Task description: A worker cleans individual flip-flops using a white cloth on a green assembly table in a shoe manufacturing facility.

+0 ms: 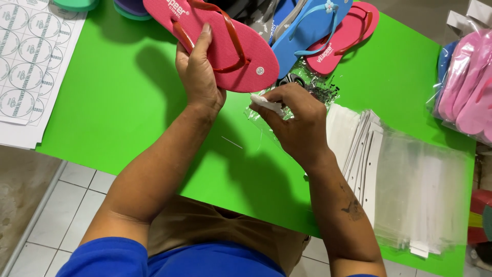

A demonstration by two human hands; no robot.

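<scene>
Here my left hand grips a pink flip-flop sole-up above the green table. My right hand, just beside it, pinches a small white tag. I judge fastening comes next, needing the tag brought to the sole.

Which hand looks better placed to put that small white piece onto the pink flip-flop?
Probably the right hand: it already pinches the small white piece just below the pink flip-flop. The left hand is busy gripping the flip-flop's edge.
</scene>
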